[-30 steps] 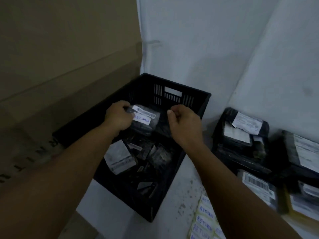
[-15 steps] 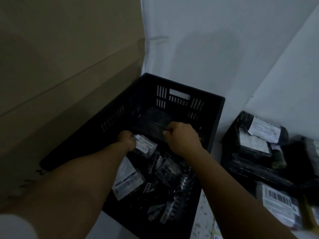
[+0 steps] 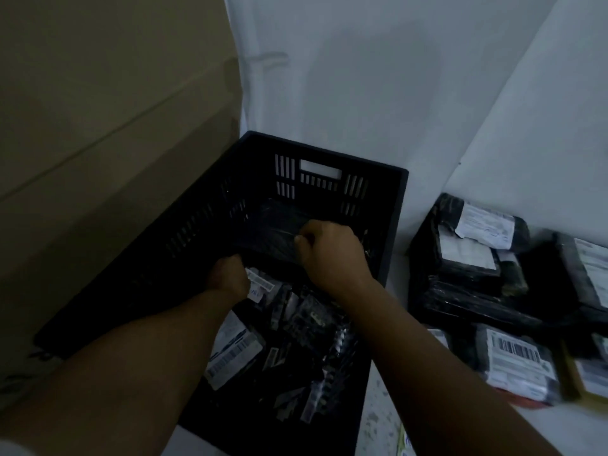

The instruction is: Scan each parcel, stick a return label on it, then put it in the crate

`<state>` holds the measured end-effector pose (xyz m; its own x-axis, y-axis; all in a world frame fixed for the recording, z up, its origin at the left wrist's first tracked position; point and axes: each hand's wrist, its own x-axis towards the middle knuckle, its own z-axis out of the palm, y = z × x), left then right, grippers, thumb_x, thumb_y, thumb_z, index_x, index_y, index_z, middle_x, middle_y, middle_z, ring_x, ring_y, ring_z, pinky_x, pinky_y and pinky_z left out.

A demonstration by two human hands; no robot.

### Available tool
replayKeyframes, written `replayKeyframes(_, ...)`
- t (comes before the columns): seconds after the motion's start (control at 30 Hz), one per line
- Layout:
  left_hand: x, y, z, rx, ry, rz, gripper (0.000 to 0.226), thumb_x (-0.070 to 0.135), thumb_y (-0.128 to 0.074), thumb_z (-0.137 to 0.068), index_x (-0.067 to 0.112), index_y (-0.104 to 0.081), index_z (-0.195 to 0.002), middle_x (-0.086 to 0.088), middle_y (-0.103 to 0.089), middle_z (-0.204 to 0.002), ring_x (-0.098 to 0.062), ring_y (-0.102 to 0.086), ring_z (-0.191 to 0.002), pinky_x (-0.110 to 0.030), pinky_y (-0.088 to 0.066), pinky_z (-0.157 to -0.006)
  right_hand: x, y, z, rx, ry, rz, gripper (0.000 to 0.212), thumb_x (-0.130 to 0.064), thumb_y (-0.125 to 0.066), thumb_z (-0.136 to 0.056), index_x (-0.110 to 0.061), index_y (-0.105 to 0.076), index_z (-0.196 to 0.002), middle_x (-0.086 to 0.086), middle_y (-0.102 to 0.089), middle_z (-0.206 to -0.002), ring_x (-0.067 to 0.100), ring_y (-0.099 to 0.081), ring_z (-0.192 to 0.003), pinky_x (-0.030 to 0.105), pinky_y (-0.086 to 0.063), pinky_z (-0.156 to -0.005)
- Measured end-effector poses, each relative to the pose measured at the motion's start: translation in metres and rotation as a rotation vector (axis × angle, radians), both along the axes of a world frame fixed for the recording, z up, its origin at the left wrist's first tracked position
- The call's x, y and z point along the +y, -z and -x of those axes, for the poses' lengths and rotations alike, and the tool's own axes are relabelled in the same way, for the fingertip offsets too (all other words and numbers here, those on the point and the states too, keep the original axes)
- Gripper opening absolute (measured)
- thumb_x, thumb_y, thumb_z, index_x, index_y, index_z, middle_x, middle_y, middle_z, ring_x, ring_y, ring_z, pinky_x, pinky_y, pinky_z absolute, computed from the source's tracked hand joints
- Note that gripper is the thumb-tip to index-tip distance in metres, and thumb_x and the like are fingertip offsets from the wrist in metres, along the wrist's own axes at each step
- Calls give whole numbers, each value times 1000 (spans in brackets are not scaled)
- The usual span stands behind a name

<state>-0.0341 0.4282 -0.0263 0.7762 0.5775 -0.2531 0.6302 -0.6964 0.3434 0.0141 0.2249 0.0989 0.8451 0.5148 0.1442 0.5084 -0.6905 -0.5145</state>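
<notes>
Two bare hands inside a black crate point(image 3: 391, 205). Left hand point(image 3: 228, 278) curled tight, fingers pinched on the near edge of a small dark parcel point(image 3: 263, 287); white barcode label point(image 3: 260, 280) showing just beside the knuckles, a second white strip below it too blurred to read. Right hand point(image 3: 329, 250) also fisted, thumb against forefinger, gripping glossy black plastic film point(image 3: 273, 232) at the far end of the crate; whether that film belongs to the same parcel cannot be told. Parcel low in the crate, toward its far half, over the other contents.

One crate: rectangular, rigid plastic, slotted walls, one cut-out handle in the far wall. Inside, a loose heap of dark, shiny wrapped parcels; exact count unclear, one near the left forearm bearing a large white barcode label point(image 3: 230, 353).

Right of the crate, on a white surface point(image 3: 378, 419), a pile of unsorted parcels point(image 3: 477, 268): at least five, black crinkled polybags with white rectangular shipping labels, stacked and overlapping. At the lower edge, a sheet corner point(image 3: 403, 445), mostly hidden by the right forearm.

Left of the crate, touching its long side, one large brown cardboard box point(image 3: 98, 143), matte and flat-faced. Behind, plain white wall point(image 3: 362, 77).
</notes>
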Motion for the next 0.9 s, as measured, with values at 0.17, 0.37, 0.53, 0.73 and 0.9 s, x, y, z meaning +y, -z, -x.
replayKeyframes(0.17,-24,-68,-16,-312,118,-157,19,25,-59,-93,13,-70,-103,-13,-71,-98,-33,-65,-89,-33,-53,-72,-19,-24,12,-190,69,-288,21,-30,-54,-98,-16,-70,-96,3,-68,-87,18,-62,-73,37,-54,-61)
replayKeyframes(0.37,-110,-148,-15,-765,241,-40,9,25,-63,-91,20,-70,-88,4,-69,-81,-16,-64,-75,-31,-56,-70,-89,-33,21,-264,207,-473,17,-27,-58,-96,-16,-72,-93,-2,-68,-81,12,-61,-69,33,-50,-60)
replayKeyframes(0.53,-197,-176,-3,-838,323,62,8,25,-65,-90,21,-71,-87,10,-68,-79,-9,-64,-74,-28,-56,-71,-172,-12,22,-273,344,-472,16,-26,-61,-95,-18,-69,-84,-7,-65,-71,6,-56,-63,25,-45,-57)
replayKeyframes(0.73,-300,-150,-8,-713,355,149,11,22,-65,-89,25,-69,-79,7,-68,-74,-10,-63,-68,-26,-54,-63,-272,40,20,-171,554,-368,14,-31,-59,-95,-25,-70,-88,-11,-62,-68,2,-57,-58,21,-45,-52)
replayKeyframes(0.9,-366,-73,-13,-447,332,266,12,20,-63,-93,27,-64,-83,1,-70,-86,-16,-64,-76,-28,-54,-65,-341,96,24,-27,699,-242,13,-27,-58,-95,-23,-68,-88,-2,-68,-73,7,-54,-56,20,-35,-48)
